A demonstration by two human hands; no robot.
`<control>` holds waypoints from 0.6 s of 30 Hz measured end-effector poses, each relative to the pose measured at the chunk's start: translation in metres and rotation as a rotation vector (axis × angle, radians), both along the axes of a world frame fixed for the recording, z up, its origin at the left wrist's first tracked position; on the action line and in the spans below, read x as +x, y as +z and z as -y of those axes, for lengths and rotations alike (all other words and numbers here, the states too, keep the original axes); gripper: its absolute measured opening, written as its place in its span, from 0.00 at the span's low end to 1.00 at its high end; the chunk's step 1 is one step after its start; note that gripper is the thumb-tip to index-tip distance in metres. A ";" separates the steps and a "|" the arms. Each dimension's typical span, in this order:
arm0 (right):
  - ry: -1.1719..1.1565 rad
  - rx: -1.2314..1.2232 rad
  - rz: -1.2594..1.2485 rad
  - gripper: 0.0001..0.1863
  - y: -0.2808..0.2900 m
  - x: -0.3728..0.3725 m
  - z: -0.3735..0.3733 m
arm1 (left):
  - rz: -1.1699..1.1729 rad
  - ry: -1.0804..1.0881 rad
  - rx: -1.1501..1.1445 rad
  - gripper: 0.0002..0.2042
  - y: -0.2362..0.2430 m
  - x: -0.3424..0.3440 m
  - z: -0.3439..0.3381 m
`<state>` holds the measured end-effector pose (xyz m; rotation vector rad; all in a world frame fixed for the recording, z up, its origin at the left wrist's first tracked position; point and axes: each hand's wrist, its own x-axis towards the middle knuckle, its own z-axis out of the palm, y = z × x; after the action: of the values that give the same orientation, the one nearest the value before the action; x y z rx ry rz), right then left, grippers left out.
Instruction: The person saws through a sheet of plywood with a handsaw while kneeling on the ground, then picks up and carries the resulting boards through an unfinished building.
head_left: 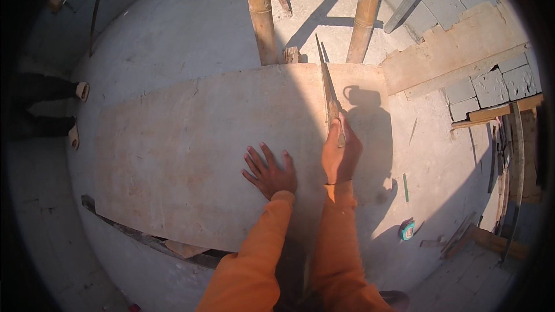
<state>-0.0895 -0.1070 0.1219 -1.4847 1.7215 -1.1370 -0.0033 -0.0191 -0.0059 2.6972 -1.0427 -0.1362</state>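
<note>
A large plywood sheet (173,138) lies flat in front of me, its near left edge raised off the floor. My left hand (270,172) rests on the sheet with its fingers spread, holding nothing. My right hand (342,153) is closed round the handle of a handsaw (328,86). The narrow blade points away from me, over the sheet's far edge. Seen nearly edge-on, its teeth are too fine to make out. Whether the blade touches the wood I cannot tell.
Two bamboo posts (261,20) stand beyond the sheet. A teal tape measure (407,229) and a green pencil-like stick (406,188) lie on the floor at right. Another person's legs (46,107) show at far left. Timber scraps (497,242) and a plywood offcut (457,52) lie at right.
</note>
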 end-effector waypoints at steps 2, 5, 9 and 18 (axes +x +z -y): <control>-0.057 -0.134 0.019 0.18 -0.015 0.000 -0.037 | 0.041 0.001 0.003 0.35 -0.004 0.006 -0.004; -0.067 -0.096 -0.042 0.18 -0.014 -0.006 -0.083 | 0.047 0.015 0.018 0.35 -0.005 0.009 -0.004; -0.008 -0.132 -0.057 0.18 -0.013 0.010 -0.023 | -0.009 0.013 0.016 0.36 0.001 0.006 -0.004; -0.054 -0.089 0.056 0.18 -0.015 -0.009 -0.085 | 0.057 0.018 -0.047 0.35 -0.008 0.012 -0.005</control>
<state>-0.0988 -0.0219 0.1071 -1.4526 1.7017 -1.2864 0.0084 -0.0137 -0.0138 2.6814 -1.0247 -0.0310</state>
